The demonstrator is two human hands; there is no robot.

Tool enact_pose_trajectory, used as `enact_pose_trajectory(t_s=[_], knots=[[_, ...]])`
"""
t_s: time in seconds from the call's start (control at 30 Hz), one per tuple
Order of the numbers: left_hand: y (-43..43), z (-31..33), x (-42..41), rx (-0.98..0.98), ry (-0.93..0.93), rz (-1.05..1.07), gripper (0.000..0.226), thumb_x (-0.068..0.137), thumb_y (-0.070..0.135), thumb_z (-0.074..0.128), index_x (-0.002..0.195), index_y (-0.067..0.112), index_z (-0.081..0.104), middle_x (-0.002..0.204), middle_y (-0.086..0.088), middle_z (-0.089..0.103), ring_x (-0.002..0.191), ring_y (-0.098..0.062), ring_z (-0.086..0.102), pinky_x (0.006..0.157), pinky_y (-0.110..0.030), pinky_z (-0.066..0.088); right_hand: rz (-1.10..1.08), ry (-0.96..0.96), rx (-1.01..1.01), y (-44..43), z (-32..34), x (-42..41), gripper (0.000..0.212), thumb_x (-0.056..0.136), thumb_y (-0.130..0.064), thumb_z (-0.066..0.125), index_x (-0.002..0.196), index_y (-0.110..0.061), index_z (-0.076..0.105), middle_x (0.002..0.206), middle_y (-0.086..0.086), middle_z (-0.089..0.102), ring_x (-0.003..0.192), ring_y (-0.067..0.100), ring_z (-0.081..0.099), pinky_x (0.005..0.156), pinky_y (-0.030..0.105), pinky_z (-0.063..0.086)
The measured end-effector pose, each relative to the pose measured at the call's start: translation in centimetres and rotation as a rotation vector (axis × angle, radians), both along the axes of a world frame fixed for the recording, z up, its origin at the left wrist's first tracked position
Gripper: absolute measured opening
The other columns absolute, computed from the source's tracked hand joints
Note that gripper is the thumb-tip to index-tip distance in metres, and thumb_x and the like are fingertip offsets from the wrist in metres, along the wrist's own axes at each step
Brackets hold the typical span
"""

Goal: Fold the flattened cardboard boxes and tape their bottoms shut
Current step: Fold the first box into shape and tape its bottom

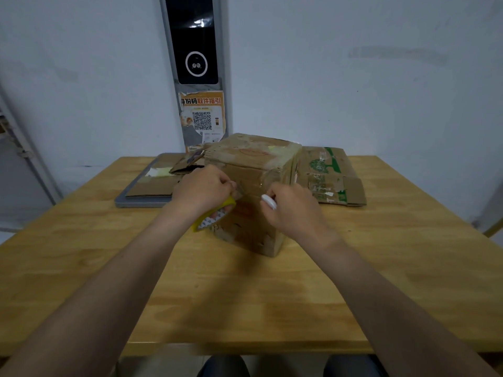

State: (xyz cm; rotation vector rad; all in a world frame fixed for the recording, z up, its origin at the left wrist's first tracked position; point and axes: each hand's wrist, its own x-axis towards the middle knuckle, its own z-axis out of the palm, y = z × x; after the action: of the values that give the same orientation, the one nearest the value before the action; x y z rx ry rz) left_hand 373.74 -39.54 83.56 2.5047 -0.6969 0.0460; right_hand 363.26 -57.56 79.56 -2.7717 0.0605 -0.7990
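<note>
A worn, folded-up cardboard box (253, 170) stands on the wooden table (245, 289), its taped face turned up and toward me. My left hand (202, 187) grips a yellow-cored roll of tape (215, 216) against the box's near face. My right hand (291, 206) holds a small white tool (269, 201), its tip at the box's near face beside the tape. A flattened box with green print (330, 175) lies to the right behind the standing box. More flattened cardboard (155, 183) lies to the left.
The left cardboard rests on a grey tray (136, 204). A white wall with a black panel (194, 39) and an orange QR poster (202, 115) stands behind the table. The near half of the table shows bare wood. My knees show below the table edge.
</note>
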Motion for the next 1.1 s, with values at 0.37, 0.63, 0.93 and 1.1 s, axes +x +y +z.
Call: enact_pose_trajectory(t_s=[0.37, 0.63, 0.93, 1.1], knots=[[0.1, -2.2, -1.6, -0.08, 0.15, 0.012, 0.034, 0.104, 0.044, 0.053, 0.086, 0.03, 0.077, 0.065, 0.014, 0.075, 0.048, -0.015, 0.07, 0.055, -0.024, 0.048, -0.027, 0.7, 0.051, -6.7, -9.1, -3.6, 0.027, 0.098, -0.026, 0.06, 0.114, -0.042, 0.075, 0.116, -0.015, 0.066, 0.106, 0.019, 0.065, 0.082, 0.039, 0.057], [0.3, -2.0, -2.9, -0.213, 0.1, 0.098, 0.026, 0.101, 0.047, 0.056, 0.089, 0.034, 0.075, 0.064, 0.012, 0.075, 0.048, -0.015, 0.07, 0.067, -0.033, 0.06, -0.168, 0.317, 0.108, -7.4, -4.0, -2.3, 0.038, 0.1, -0.046, 0.055, 0.131, -0.024, 0.063, 0.116, 0.002, 0.064, 0.106, 0.026, 0.064, 0.085, 0.042, 0.055], [0.5, -1.0, -3.0, -0.248, -0.02, 0.204, 0.027, 0.101, 0.047, 0.054, 0.086, 0.034, 0.073, 0.059, 0.029, 0.067, 0.047, 0.004, 0.063, 0.057, -0.025, 0.046, -0.002, -0.167, 0.041, -3.1, 2.4, 3.6, 0.049, 0.106, -0.057, 0.025, 0.14, -0.041, 0.057, 0.146, -0.006, 0.051, 0.13, 0.028, 0.037, 0.1, 0.04, 0.035], [0.9, -1.5, -2.7, -0.391, 0.044, 0.227, 0.028, 0.101, 0.041, 0.056, 0.079, 0.035, 0.073, 0.061, 0.03, 0.068, 0.046, -0.002, 0.066, 0.049, -0.021, 0.044, -0.061, -0.311, 0.041, -2.2, 0.5, 4.9, 0.05, 0.098, -0.062, 0.04, 0.133, -0.036, 0.065, 0.134, -0.009, 0.062, 0.12, 0.031, 0.039, 0.095, 0.047, 0.04]])
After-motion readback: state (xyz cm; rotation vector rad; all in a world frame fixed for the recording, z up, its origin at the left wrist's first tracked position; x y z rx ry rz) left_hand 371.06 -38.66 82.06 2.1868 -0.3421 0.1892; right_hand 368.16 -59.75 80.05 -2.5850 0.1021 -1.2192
